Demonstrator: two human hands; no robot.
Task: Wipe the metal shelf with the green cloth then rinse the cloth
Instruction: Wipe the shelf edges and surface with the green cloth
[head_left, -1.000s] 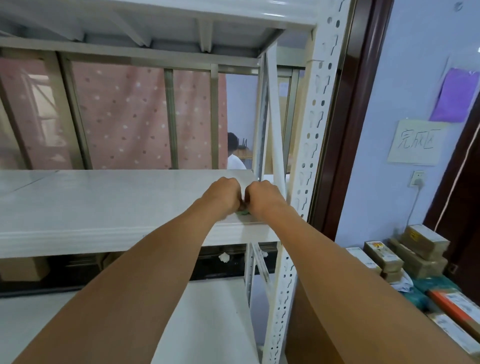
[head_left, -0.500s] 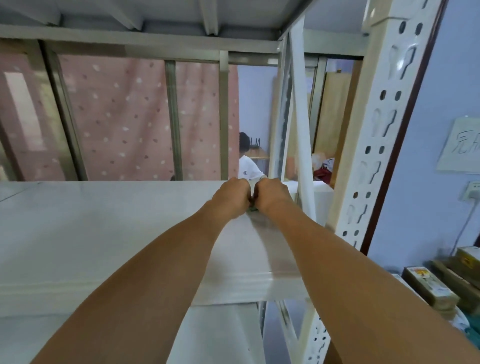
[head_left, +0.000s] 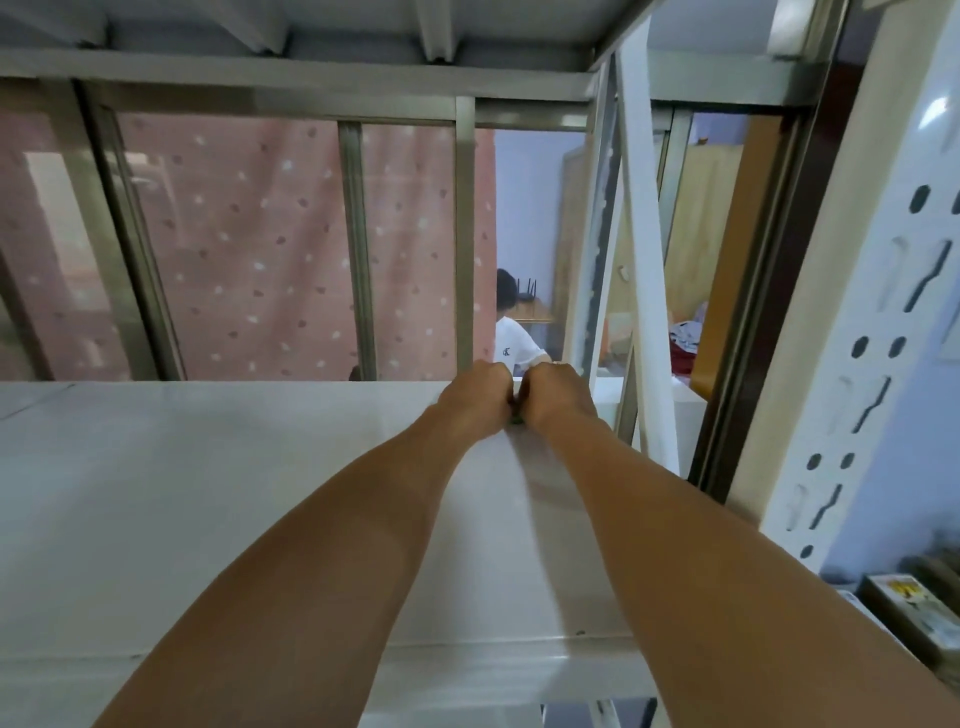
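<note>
The white metal shelf spans the lower half of the head view. My left hand and my right hand are side by side near the shelf's far right corner, both fisted and pressed down. Between them only a thin sliver of the green cloth shows; the rest is hidden under my hands.
A white perforated upright stands at the right, with a slanted brace just beyond my hands. Another shelf hangs overhead. Behind the glass is a pink dotted curtain and a person in white. Boxes lie lower right.
Both hands have slid together from near the front edge toward the back of the shelf, cloth beneath them, and my head has leaned in closer.
</note>
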